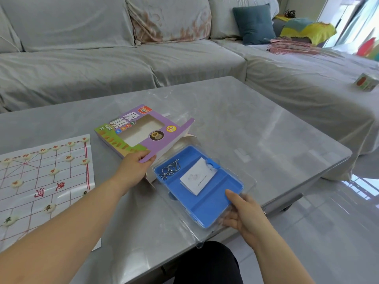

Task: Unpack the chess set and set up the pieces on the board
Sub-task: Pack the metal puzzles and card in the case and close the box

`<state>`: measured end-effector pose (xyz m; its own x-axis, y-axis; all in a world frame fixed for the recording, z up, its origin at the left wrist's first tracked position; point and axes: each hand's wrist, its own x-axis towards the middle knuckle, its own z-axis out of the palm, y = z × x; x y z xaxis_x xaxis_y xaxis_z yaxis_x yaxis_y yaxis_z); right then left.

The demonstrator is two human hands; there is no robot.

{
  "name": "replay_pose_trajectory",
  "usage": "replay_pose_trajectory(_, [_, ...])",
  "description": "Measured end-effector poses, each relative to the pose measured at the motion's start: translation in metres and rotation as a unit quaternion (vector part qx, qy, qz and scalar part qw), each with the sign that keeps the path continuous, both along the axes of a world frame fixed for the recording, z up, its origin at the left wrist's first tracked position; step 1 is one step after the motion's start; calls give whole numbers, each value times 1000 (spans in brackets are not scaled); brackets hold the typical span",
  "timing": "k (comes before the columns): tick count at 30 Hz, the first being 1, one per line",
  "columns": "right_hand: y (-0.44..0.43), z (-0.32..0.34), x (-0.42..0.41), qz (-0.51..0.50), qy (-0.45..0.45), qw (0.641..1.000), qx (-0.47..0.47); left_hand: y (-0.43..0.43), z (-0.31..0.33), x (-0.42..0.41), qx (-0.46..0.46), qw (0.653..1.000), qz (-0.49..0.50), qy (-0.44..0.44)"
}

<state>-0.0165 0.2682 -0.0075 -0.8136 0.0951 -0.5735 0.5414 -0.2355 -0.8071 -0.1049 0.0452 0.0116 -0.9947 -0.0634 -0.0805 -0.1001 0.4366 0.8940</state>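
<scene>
A purple chess-set box (pixel 143 132) with a cut-out window lies open on the grey table (pixel 256 124). My left hand (pixel 133 169) grips its near edge. A blue plastic tray (pixel 205 193) under a clear cover sits partly out of the box's open end. My right hand (pixel 244 216) holds the tray's near right corner. In the tray lie metal ring puzzles (pixel 170 169) and a white leaflet (pixel 198 176). At the far left a paper chess board (pixel 41 191) lies flat with several round cream pieces (pixel 53 171) standing on it.
A sofa under a grey cover (pixel 102 64) runs behind the table and down the right side. On it are a teal cushion (pixel 254 23), a pile of hangers (pixel 291 46) and a small patterned cube (pixel 366 82). My dark-clothed lap (pixel 205 263) is below the table's near edge.
</scene>
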Motion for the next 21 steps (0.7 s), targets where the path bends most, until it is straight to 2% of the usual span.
replay_pose_trajectory(5, [5,0,-3,55,13,998,4,-4,8,-3,-12,999,-19,44])
replay_pose_trajectory(11, [21,7,-16,87,-1,996,7,6,6,-3,1,998,-60,33])
replay_pose_trajectory(14, [17,4,-19,86,-3,996,26,12,-1,-1,22,998,-47,26])
replay_pose_trajectory(21, [-3,1,-36,41,21,999,-26,12,5,4,37,997,-63,23])
